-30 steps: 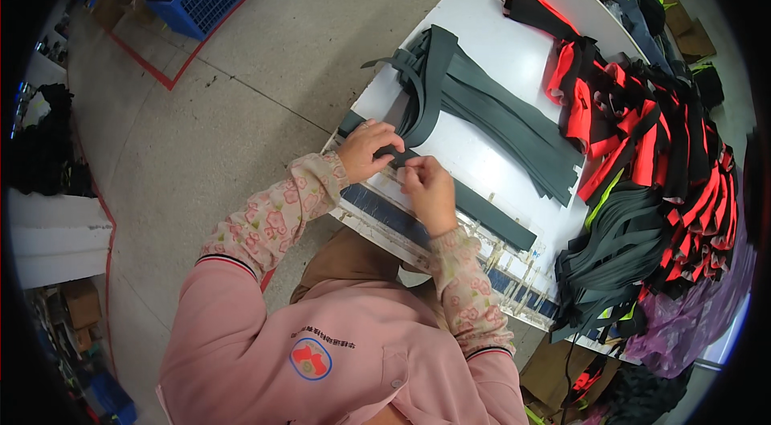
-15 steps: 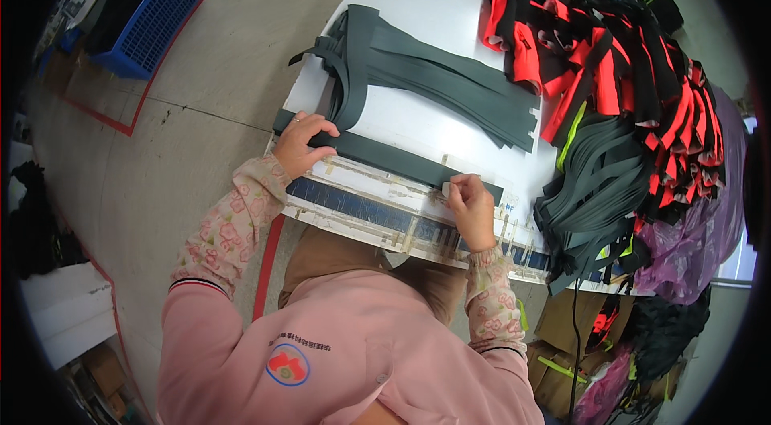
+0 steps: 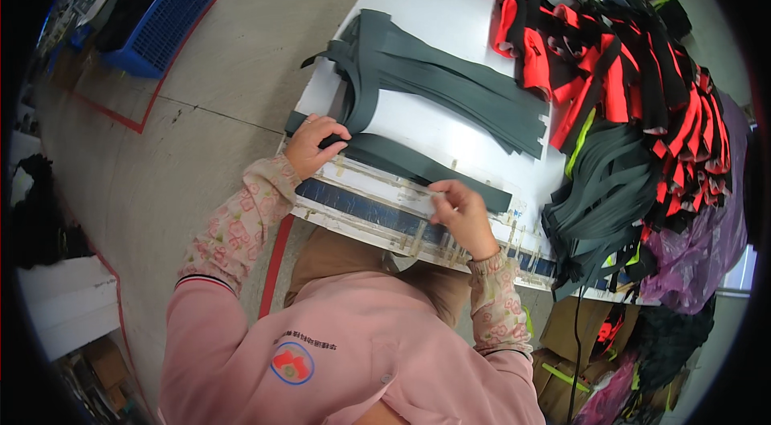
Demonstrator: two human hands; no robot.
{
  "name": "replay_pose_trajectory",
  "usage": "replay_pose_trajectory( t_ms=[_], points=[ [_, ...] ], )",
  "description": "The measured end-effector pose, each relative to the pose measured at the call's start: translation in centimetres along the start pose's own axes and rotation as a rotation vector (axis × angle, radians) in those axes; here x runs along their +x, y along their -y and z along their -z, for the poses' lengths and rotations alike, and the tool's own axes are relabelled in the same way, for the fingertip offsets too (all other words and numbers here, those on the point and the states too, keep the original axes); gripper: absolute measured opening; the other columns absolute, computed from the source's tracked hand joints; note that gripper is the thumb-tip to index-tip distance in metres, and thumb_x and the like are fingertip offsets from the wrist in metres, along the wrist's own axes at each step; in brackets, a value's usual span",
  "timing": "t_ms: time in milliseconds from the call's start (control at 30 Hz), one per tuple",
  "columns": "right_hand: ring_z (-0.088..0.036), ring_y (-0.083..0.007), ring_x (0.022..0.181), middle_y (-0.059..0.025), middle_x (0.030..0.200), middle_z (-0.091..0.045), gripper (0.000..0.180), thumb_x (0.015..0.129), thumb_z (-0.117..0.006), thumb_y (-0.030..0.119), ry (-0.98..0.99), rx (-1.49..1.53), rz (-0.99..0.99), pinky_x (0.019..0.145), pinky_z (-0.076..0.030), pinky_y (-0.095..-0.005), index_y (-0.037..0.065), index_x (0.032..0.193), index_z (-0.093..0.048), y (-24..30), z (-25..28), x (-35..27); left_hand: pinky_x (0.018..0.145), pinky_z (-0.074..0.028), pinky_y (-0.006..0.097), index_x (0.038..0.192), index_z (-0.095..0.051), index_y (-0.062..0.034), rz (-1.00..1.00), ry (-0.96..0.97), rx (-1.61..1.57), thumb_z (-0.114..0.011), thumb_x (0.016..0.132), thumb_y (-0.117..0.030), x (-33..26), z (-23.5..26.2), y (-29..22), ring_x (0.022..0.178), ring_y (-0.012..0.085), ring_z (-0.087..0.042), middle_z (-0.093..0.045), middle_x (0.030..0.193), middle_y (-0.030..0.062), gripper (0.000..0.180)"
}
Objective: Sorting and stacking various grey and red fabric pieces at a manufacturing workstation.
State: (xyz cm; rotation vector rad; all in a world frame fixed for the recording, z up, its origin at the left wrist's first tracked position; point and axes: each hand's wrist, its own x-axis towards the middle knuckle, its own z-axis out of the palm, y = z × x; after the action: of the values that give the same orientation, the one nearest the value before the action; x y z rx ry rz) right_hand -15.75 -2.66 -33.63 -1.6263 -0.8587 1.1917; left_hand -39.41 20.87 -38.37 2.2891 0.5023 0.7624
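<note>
The flat, dark grey-green fabric strip [image 3: 397, 158] slanted across the middle of the frame on a white tabletop [image 3: 405, 114]. Left of centre, we pinched it in our left hand [image 3: 316, 147]; our right hand [image 3: 461, 214] curled near its lower edge, and we could not tell whether that hand gripped anything.

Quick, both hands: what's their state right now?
Left hand: fingers curled over the grey strip; whether it grips cannot be told.
Right hand: partly curled at the strip's near edge; holding anything cannot be told.
</note>
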Motion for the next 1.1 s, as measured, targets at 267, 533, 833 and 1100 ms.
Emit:
replay_pose_trajectory(
  t_ms=[267,533,833,1100],
  points=[
    [-0.062,-0.0091,0.063,-0.0051,0.074,-0.066,0.042,0.097,-0.056,0.007,-0.329,-0.345,0.346,0.057,-0.050,-0.0243,0.005,0.138,-0.048,3.4,-4.3,5.0,0.079,-0.043,0.038,0.089,-0.061,-0.0105,0.037,-0.050,-0.013,-0.061,0.082,0.001,-0.6,-0.4,0.5,0.084,0.0288,-0.053,-0.058,0.088,0.0061,0.013],
    [-0.060,-0.0100,0.058,-0.0042,0.068,-0.063,0.010,0.093,-0.060,0.008,-0.078,-0.315,0.335,0.054,-0.046,-0.0257,-0.001,0.099,-0.060,-1.2,-11.6,10.2,0.081,-0.043,0.039,0.090,-0.064,-0.0115,0.038,-0.023,0.022,-0.067,0.077,-0.004,-0.4,-0.6,0.2,0.087,0.0291,-0.052,-0.056,0.091,0.0067,0.016],
    [-0.063,-0.0137,0.056,-0.0082,0.069,-0.067,0.013,0.092,-0.061,0.009,-0.167,-0.592,0.435,0.054,-0.048,-0.0278,-0.001,0.099,-0.062,-0.5,-12.3,10.0,0.081,-0.044,0.040,0.092,-0.063,-0.0118,0.017,-0.030,0.058,-0.072,0.073,-0.005,-0.6,-0.7,0.2,0.089,0.0300,-0.052,-0.056,0.093,0.0069,0.023],
    [-0.062,-0.0097,0.060,-0.0043,0.073,-0.065,0.012,0.096,-0.058,0.009,-0.252,-0.036,0.079,0.053,-0.047,-0.0236,-0.001,0.100,-0.061,-1.1,-2.0,4.8,0.084,-0.043,0.041,0.092,-0.063,-0.0124,0.011,-0.023,0.049,-0.071,0.074,-0.004,-0.3,-0.7,0.0,0.089,0.0304,-0.053,-0.057,0.090,0.0066,0.022]
  ],
)
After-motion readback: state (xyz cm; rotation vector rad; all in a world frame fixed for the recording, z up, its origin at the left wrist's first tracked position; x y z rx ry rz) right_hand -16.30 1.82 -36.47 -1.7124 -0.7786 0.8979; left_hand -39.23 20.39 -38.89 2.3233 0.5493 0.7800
